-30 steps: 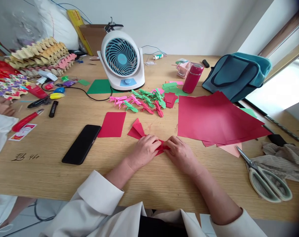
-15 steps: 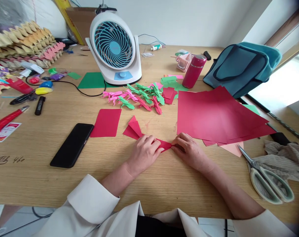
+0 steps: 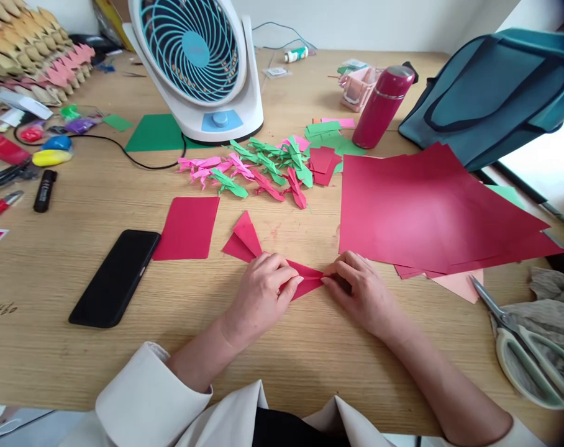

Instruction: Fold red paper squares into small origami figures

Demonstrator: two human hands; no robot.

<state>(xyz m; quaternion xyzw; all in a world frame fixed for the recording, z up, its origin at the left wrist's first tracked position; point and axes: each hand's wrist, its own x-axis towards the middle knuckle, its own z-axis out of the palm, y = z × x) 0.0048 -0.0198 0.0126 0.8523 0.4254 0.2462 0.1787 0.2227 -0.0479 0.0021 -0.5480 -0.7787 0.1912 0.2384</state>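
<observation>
Between my two hands is a piece of folded red paper (image 3: 306,280), with creases running along its length and a narrow point toward the right. My left hand (image 3: 268,287) is closed on its left part, thumb and fingers pinching the near edge. At the pointed end, my right hand (image 3: 354,287) pinches the tip between thumb and fingers. Just beyond my left hand, a folded red piece (image 3: 245,239) with a fanned triangular shape lies on the table; whether it joins the held paper is hidden by my fingers.
Red rectangles of paper (image 3: 187,228) lie left, beside a black phone (image 3: 117,276). Folded pink, green and red paper figures (image 3: 263,167) are heaped behind. Large red sheets (image 3: 417,214) and scissors (image 3: 519,335) are at right. A fan (image 3: 217,124), red bottle (image 3: 384,108) and blue bag (image 3: 491,99) stand farther back.
The view has shifted closer and lower over the table. The held paper shows more of its near face and a crease between my hands; both hands keep their pinch.
</observation>
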